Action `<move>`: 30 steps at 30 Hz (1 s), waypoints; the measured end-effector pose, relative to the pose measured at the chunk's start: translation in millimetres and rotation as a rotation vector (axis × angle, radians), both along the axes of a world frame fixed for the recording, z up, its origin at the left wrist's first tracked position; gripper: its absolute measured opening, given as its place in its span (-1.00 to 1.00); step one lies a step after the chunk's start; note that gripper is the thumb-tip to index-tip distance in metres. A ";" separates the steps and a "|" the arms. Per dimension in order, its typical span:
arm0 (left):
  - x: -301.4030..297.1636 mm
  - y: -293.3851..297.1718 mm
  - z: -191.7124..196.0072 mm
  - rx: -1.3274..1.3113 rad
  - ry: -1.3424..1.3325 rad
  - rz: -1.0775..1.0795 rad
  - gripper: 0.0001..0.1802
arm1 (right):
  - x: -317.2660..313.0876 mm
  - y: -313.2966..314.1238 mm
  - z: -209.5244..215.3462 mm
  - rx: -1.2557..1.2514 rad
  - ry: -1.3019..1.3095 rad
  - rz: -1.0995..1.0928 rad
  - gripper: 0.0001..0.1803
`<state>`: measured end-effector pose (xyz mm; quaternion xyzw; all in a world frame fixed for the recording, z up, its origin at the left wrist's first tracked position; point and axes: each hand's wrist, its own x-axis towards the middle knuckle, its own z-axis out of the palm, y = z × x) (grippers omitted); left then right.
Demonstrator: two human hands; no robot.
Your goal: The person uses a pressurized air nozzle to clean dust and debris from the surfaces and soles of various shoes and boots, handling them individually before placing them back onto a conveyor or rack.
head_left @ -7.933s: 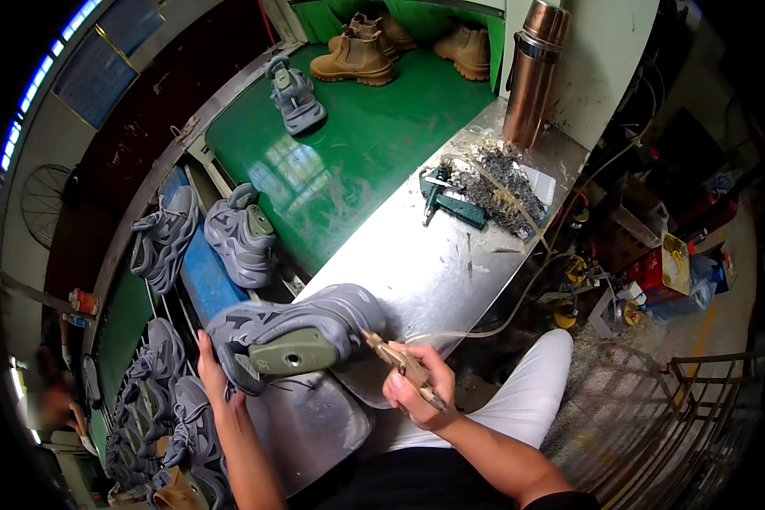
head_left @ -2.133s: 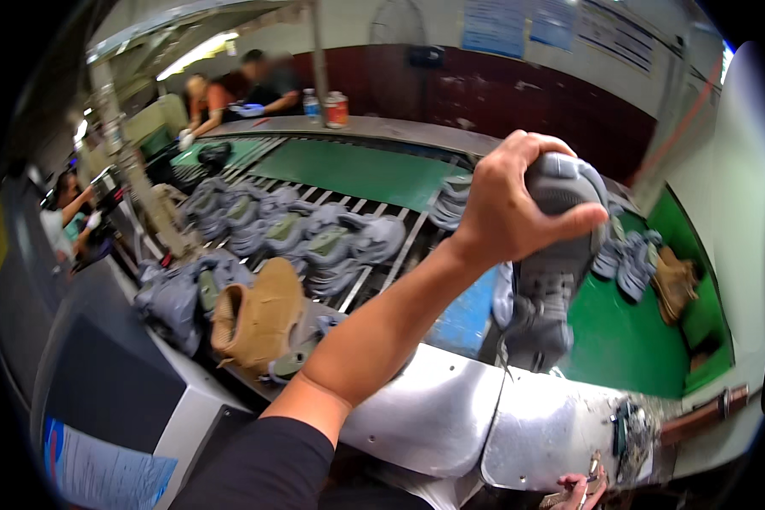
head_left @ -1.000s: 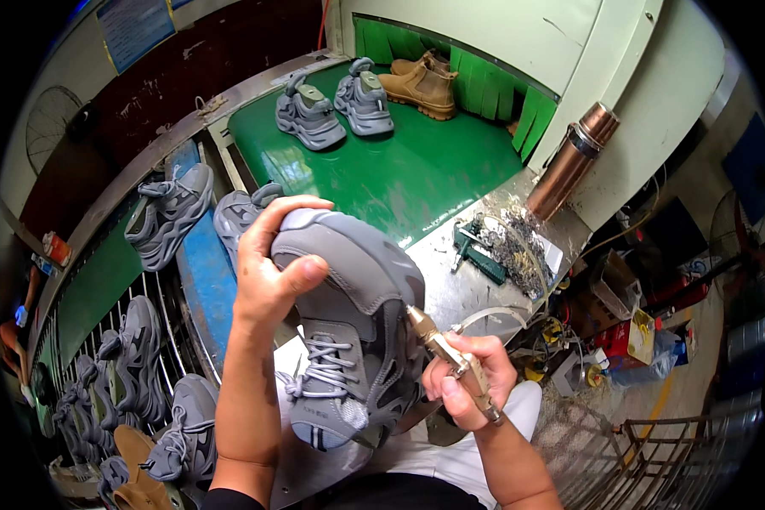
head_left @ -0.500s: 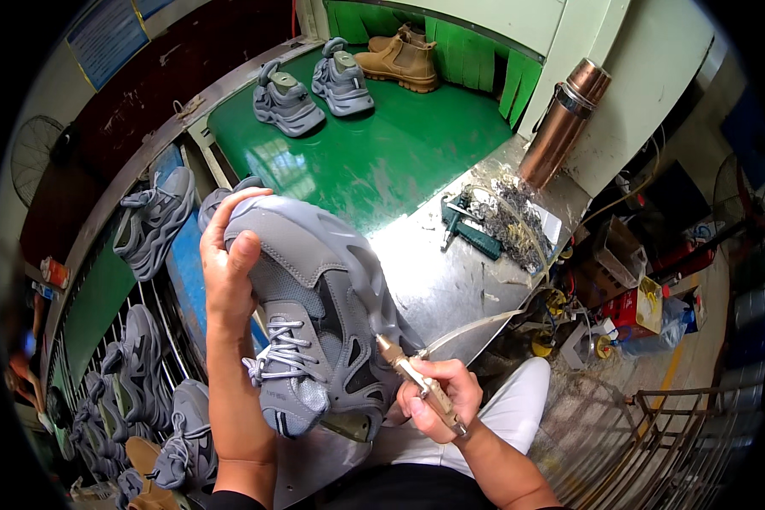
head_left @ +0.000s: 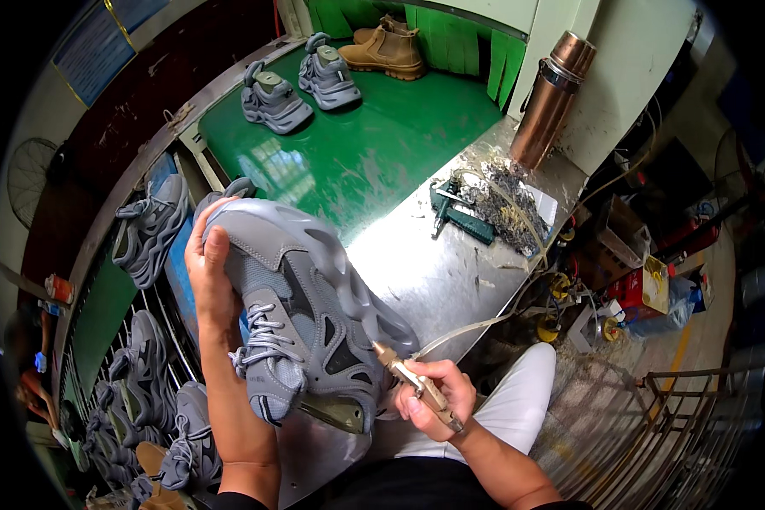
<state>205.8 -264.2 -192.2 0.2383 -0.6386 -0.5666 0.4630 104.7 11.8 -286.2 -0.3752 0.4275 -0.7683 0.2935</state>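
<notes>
My left hand (head_left: 210, 263) grips a grey lace-up sneaker (head_left: 274, 280) by its toe end. The shoe is tilted, with its chunky pale sole turned to the right and its heel toward me. In my right hand (head_left: 444, 393) is a slim nozzle tool (head_left: 406, 372) with a brass tip, held in closed fingers. Its tip points at the sole's edge near the heel; whether they touch I cannot tell. A clear hose (head_left: 455, 334) runs from beside the tool toward the right. Part of another grey shoe (head_left: 232, 189) shows behind the sneaker's toe.
Two grey sneakers (head_left: 274, 104) and tan boots (head_left: 387, 53) stand on the green belt (head_left: 374, 153). A copper flask (head_left: 552, 106), a green-handled tool (head_left: 463, 219) and dark scraps (head_left: 510, 200) lie beyond the metal table (head_left: 416, 263). Several sneakers (head_left: 144, 365) fill the rack at left; a wire basket (head_left: 680, 425) stands right.
The sneaker and my left hand have shifted slightly left, showing more of the sole. The nozzle tip has moved slightly left and down along the sole's edge. The whole view has shifted a little.
</notes>
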 end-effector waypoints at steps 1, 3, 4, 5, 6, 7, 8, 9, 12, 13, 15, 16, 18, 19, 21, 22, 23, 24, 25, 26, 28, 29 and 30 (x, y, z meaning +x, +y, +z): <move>1.8 -0.8 -1.4 0.008 -0.004 0.011 -0.25 | 0.7 2.4 0.2 0.021 0.040 0.011 -0.59; 6.4 -1.5 -5.0 0.025 -0.013 0.033 -0.29 | 1.0 7.3 0.3 0.063 0.120 0.035 -0.61; 7.9 -3.0 -8.4 0.034 0.013 0.027 -0.35 | 1.6 8.1 -1.4 0.068 0.113 0.034 -0.62; 11.8 -5.8 -12.4 0.026 -0.022 0.052 -0.34 | 1.3 8.4 -3.4 0.070 0.082 0.035 -0.62; 17.1 -9.0 -16.5 0.019 -0.057 0.077 -0.33 | 0.3 8.4 -5.3 0.073 0.052 0.037 -0.62; 20.2 -9.3 -18.7 0.010 -0.091 0.103 -0.32 | -1.0 8.3 -6.8 0.074 0.021 0.040 -0.61; 21.2 -6.4 -19.3 0.043 -0.067 0.099 -0.39 | -1.7 8.5 -7.7 0.085 -0.037 0.056 -0.60; 25.2 -5.4 -21.2 0.091 -0.067 0.113 -0.41 | -1.1 9.6 -8.3 0.085 -0.071 0.066 -0.60; 41.7 -7.7 -31.1 0.226 -0.045 0.173 -0.45 | 1.3 13.6 -9.4 0.079 -0.170 0.094 -0.60; 50.5 -9.7 -35.8 0.242 -0.035 0.231 -0.45 | 3.4 14.0 -10.3 0.064 -0.188 0.103 -0.59; 72.2 -13.8 -50.1 0.280 -0.020 0.346 -0.45 | 7.6 15.3 -14.8 0.040 -0.228 0.123 -0.59; 85.2 -12.8 -55.9 0.276 -0.049 0.386 -0.45 | 9.1 14.3 -14.8 0.041 -0.257 0.134 -0.59; 107.4 -4.4 -61.7 0.318 -0.165 0.448 -0.45 | 10.5 12.0 -16.2 0.050 -0.316 0.143 -0.59; 111.0 12.6 -52.8 0.329 -0.225 0.443 -0.45 | 12.7 9.6 -17.0 0.049 -0.340 0.142 -0.59; 123.5 42.7 -47.0 0.392 -0.225 0.470 -0.46 | 15.4 1.7 -17.7 0.042 -0.391 0.147 -0.61; 132.3 58.7 -43.2 0.385 -0.257 0.460 -0.47 | 17.1 -2.5 -15.7 0.050 -0.398 0.145 -0.61; 140.2 73.8 -41.2 0.381 -0.288 0.448 -0.49 | 18.3 -5.8 -15.2 0.073 -0.398 0.141 -0.61; 151.4 86.7 -40.3 0.378 -0.318 0.435 -0.51 | 19.8 -8.8 -14.8 0.097 -0.398 0.137 -0.61; 168.3 100.6 -40.0 0.347 -0.422 0.444 -0.52 | 21.5 -11.7 -13.8 0.119 -0.399 0.133 -0.61; 185.8 115.3 -41.2 0.319 -0.526 0.448 -0.53 | 22.9 -13.4 -12.3 0.116 -0.349 0.099 -0.61; 194.4 142.0 -34.6 0.337 -0.644 0.475 -0.55 | 26.2 -13.3 -12.4 0.128 -0.373 0.089 -0.60; 190.5 158.1 -29.5 0.383 -0.662 0.496 -0.55 | 28.3 -12.5 -13.6 0.137 -0.384 0.083 -0.59; 200.1 166.6 -29.9 0.376 -0.738 0.333 -0.42 | 30.1 -11.3 -14.9 0.152 -0.346 0.075 -0.59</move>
